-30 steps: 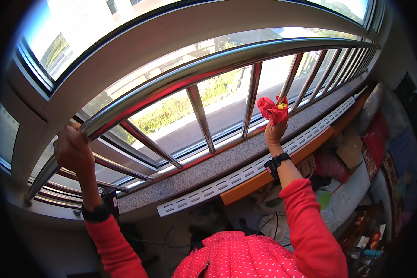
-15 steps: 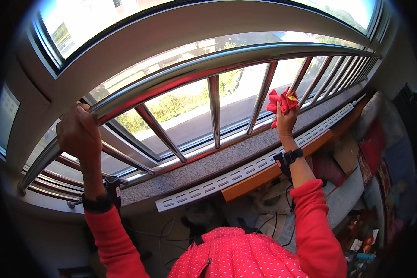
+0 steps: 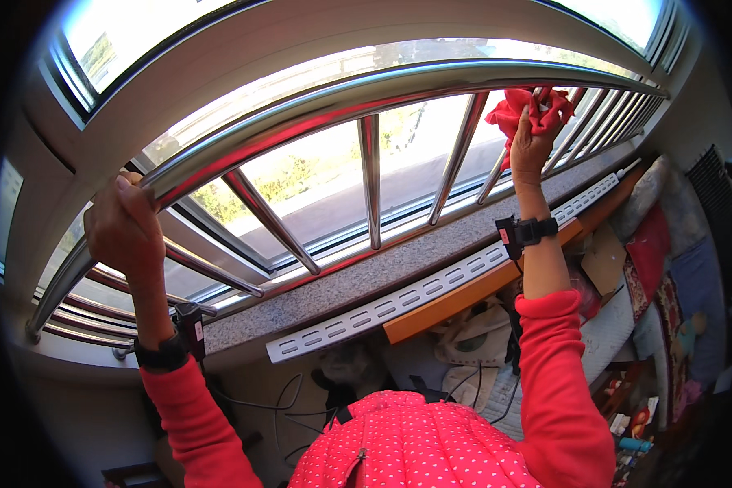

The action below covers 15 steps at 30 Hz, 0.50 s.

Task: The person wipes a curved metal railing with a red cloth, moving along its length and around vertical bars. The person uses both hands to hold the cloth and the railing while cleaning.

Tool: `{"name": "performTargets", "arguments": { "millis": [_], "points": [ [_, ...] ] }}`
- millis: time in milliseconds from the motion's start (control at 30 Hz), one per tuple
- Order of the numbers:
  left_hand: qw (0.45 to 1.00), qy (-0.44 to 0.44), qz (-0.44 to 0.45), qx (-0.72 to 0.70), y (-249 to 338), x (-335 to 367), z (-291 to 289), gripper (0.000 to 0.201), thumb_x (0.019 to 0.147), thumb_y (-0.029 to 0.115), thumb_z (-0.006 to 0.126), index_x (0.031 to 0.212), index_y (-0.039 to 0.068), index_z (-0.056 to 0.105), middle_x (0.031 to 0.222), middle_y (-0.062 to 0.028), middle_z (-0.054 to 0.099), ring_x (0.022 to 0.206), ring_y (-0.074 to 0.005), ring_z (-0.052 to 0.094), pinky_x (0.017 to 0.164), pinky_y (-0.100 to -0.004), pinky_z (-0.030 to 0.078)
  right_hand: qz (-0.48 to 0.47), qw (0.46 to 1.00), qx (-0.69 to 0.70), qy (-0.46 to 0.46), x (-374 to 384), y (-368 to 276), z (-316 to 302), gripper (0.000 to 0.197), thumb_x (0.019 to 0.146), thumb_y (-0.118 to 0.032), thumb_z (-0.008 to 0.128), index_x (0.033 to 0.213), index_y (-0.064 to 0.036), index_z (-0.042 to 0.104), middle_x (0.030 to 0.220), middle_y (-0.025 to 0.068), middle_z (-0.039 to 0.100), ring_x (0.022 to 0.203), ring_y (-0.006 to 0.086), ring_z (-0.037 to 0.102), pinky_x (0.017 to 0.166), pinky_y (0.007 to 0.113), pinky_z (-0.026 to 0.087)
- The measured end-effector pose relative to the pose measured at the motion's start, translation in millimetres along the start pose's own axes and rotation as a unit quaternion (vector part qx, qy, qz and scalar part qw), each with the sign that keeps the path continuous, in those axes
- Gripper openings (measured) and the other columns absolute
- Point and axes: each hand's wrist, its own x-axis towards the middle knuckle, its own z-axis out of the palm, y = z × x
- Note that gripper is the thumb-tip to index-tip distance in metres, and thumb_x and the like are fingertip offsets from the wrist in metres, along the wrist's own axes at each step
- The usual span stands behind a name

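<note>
A shiny metal railing (image 3: 366,91) with a round top rail and several upright bars runs across a window. At the left, my left hand (image 3: 128,224) is closed around the top rail, thumb on top. Farther right, my right hand (image 3: 533,148) grips a crumpled red cloth (image 3: 508,114), which is wrapped against one of the upright bars just under the top rail. Part of that bar is hidden behind the cloth and fingers. Both wrists carry a black strap with a small box.
Below the bars lies a speckled stone sill (image 3: 301,307). A white slotted strip (image 3: 398,306) and an orange board (image 3: 439,313) run along its near side. Fabrics and boxes pile up at the right, and black cables (image 3: 281,398) hang near my body.
My right hand has moved up and slightly right with the red cloth, from low on the bars to just under the top rail. My left hand stays on the rail.
</note>
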Motion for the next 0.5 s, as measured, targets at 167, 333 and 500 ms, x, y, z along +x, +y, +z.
{"name": "performTargets", "arguments": {
  "millis": [167,333,500],
  "points": [
    [1.000,0.003,-0.013,0.016,2,0,1,0.041,0.100,0.024,0.034,0.076,0.009,0.063,0.072,-0.0074,0.065,0.064,-0.0307,0.063,0.066,-0.0411,0.049,0.056,0.998,-0.002,0.009,-66,19,9,0.051,0.093,-0.019,0.065,0.136,-0.0019,0.044,0.123,0.0198,0.058,0.111,0.0375,0.059,0.097,0.042,0.046],
    [1.000,0.005,-0.013,0.011,1,0,2,0.042,0.100,0.026,0.034,0.074,0.009,0.062,0.071,-0.0076,0.065,0.063,-0.0313,0.062,0.065,-0.0413,0.049,0.136,0.984,-0.071,-0.090,-139,40,4,0.049,0.095,-0.021,0.061,0.137,-0.0023,0.043,0.130,0.0206,0.053,0.118,0.0396,0.054,0.102,0.044,0.043],
    [1.000,0.004,-0.011,0.006,2,1,0,0.043,0.100,0.027,0.033,0.073,0.009,0.060,0.070,-0.0076,0.064,0.062,-0.0312,0.062,0.065,-0.0410,0.050,0.284,0.929,-0.145,-0.188,-215,51,-6,0.054,0.091,-0.018,0.062,0.138,-0.0026,0.039,0.131,0.0227,0.051,0.119,0.0437,0.050,0.100,0.049,0.042]
  ]
}}
